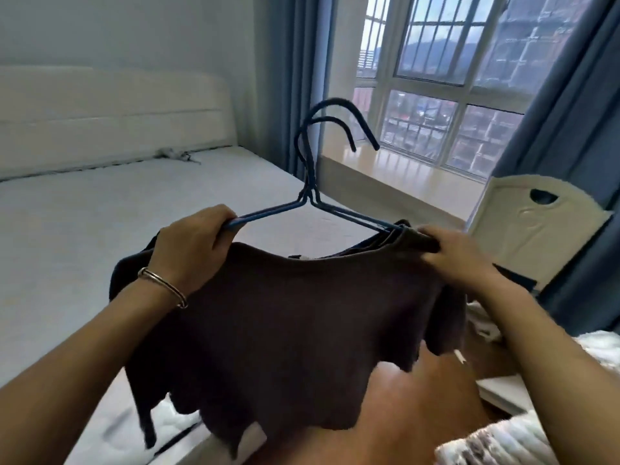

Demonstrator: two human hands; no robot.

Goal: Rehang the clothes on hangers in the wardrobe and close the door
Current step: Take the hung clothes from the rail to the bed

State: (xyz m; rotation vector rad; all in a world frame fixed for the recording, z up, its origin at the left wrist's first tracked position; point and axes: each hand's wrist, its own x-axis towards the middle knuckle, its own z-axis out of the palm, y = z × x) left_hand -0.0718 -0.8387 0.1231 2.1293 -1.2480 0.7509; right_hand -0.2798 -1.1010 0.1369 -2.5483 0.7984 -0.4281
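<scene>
Two blue wire hangers (310, 182) are held together in front of me, hooks up and curving right. My left hand (193, 243) grips their left arm, with a metal bangle on that wrist. A dark brown top (285, 323) hangs below the hangers, its right shoulder over the hangers' right end. My right hand (453, 256) pinches the fabric at that shoulder. The left end of the hangers is bare where it leaves my left hand. No wardrobe is in view.
A bed with a white mattress (84, 229) and cream headboard fills the left. A barred window (446, 78) with blue curtains and a pale sill is ahead. A cream chair back (530, 229) stands at right, with pale fabrics (496, 444) low right over a wooden floor.
</scene>
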